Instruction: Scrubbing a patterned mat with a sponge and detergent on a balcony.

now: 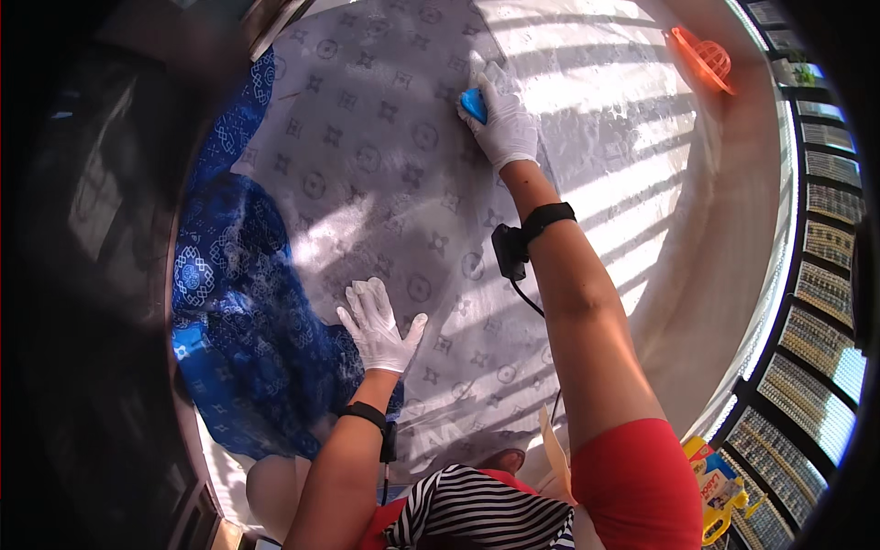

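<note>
Both my hands wear thin white gloves. My right hand (505,120) is stretched far forward and grips a small blue object (474,105), mostly hidden by the fingers, so its kind is unclear. It presses near the edge of a grey cloth (368,158) printed with darker flower and ring motifs. My left hand (380,330) rests palm down on the same cloth, fingers spread, with nothing in it. Beside it, at the left, lies a rumpled blue cloth (240,275) with pale motifs. Right of my right hand, a pale surface (598,103) looks wet and streaked.
An orange plastic item with a basket-like grille (711,60) lies at the upper right. A yellow container (718,491) bearing writing stands at the lower right. Along the right runs a dark-framed window (811,337), casting striped light. A wooden edge (278,27) juts in at top left.
</note>
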Demonstrator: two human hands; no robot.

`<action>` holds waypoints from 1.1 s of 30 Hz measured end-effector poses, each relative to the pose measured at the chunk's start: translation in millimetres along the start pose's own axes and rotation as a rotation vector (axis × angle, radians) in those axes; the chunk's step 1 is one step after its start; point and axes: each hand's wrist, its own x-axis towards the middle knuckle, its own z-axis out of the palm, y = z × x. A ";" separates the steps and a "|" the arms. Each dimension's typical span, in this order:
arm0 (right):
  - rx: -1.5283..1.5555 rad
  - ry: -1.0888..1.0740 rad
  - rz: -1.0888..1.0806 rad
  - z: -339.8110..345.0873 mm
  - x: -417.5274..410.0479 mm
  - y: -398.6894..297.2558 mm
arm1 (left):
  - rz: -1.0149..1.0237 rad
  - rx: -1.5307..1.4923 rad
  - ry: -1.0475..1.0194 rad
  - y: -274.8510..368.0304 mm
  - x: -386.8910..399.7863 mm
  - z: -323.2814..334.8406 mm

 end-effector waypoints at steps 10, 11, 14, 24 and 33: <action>0.175 -0.529 -0.249 -59.9 -154.9 -12.3 | -0.039 0.047 -0.105 -6.7 2.8 -16.4; -0.002 -0.460 -0.167 -53.0 -105.2 -24.7 | -0.041 0.030 -0.120 -2.4 0.4 -18.8; -0.095 -0.226 -0.078 -21.4 -8.6 -17.5 | -0.001 0.058 -0.049 3.7 -11.5 -3.6; 0.101 -0.581 -0.387 -94.0 -226.7 11.9 | -0.046 0.027 -0.118 -11.2 5.2 -24.2; -0.063 -0.138 -0.203 -25.2 -31.0 -9.2 | -0.024 0.030 -0.051 1.5 -2.2 -4.4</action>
